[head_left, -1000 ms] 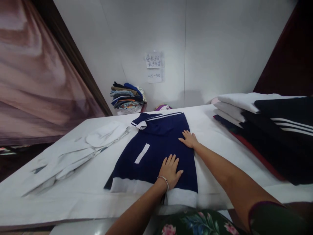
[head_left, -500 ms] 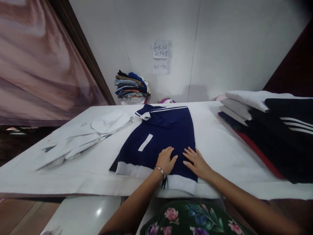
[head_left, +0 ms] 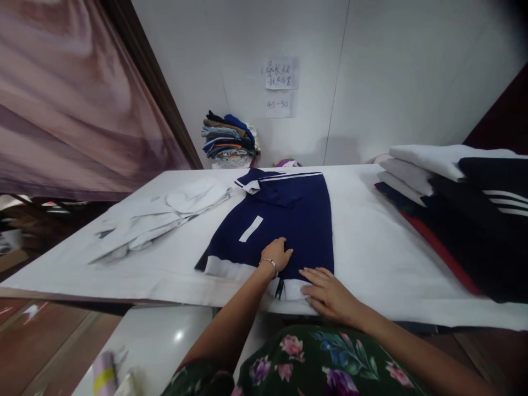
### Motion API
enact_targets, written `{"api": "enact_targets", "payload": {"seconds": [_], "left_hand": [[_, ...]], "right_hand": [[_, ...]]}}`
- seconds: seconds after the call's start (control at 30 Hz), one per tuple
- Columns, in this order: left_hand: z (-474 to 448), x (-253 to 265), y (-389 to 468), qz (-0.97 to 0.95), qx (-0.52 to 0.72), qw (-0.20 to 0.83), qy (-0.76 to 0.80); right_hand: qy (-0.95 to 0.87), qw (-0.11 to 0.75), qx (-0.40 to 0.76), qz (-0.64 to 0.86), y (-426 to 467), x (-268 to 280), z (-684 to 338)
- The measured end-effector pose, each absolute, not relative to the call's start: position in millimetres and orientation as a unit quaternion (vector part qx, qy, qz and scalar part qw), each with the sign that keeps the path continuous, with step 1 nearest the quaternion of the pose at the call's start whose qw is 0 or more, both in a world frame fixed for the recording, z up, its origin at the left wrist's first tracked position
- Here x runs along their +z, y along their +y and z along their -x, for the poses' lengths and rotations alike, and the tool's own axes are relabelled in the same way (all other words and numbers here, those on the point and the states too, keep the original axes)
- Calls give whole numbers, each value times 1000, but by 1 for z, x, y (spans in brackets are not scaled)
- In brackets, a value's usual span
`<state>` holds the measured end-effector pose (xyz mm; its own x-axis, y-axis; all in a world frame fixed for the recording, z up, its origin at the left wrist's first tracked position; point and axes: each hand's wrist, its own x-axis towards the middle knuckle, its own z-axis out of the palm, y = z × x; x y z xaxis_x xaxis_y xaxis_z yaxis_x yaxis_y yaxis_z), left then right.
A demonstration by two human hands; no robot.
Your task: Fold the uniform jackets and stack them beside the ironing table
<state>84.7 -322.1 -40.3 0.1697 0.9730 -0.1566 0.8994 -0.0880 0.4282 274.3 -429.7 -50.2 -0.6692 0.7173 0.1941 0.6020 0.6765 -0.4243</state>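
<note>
A navy blue jacket [head_left: 305,231] with white stripes, a pale hem and a white strip on its body lies flat on the white table, one sleeve folded across its upper part. My left hand [head_left: 277,254], with a bracelet on the wrist, rests on the jacket's lower middle, thumb apart from the fingers. Over the lower right corner lies my right hand [head_left: 330,294], fingers stretched out across the hem. Neither hand grasps the cloth. A short dark zipper end shows at the hem between the hands.
Crumpled white clothing [head_left: 165,217] lies left of the jacket on the table [head_left: 363,242]. A tall pile of folded dark and white garments [head_left: 462,231] stands at the right. Another clothes stack [head_left: 229,140] is at the back by the wall with paper signs [head_left: 281,88].
My right hand has slid down from the jacket's body to its hem. My left hand has shifted slightly, its fingers less spread. The view has turned a little left.
</note>
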Motion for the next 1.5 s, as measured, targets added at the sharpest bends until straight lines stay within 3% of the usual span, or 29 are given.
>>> {"api": "enact_targets", "payload": {"seconds": [0.23, 0.47, 0.6, 0.7, 0.93, 1.13, 1.3, 1.5], "left_hand": [[-83, -20, -310, -726, 165, 216, 632], [-78, -41, -315, -747, 82, 164, 639], [-77, -37, -316, -755, 65, 157, 633], [-77, -24, -300, -755, 77, 162, 631], [-96, -15, -211, -550, 239, 439, 669], [-119, -30, -158, -394, 319, 551, 663], [-127, -44, -133, -287, 389, 601, 636], [-124, -52, -105, -239, 440, 614, 610]], "right_hand": [[-826, 302, 221, 422, -422, -47, -259], [-876, 163, 227, 393, -425, -38, -253], [-861, 197, 268, 386, -420, -30, -262], [-849, 225, 237, 415, -408, -32, -265], [-861, 76, 239, 442, -391, -48, -255], [-825, 128, 317, 450, -379, -37, -263], [-800, 195, 217, 525, -320, -34, -272], [-776, 145, 136, 599, -241, -40, -267]]}}
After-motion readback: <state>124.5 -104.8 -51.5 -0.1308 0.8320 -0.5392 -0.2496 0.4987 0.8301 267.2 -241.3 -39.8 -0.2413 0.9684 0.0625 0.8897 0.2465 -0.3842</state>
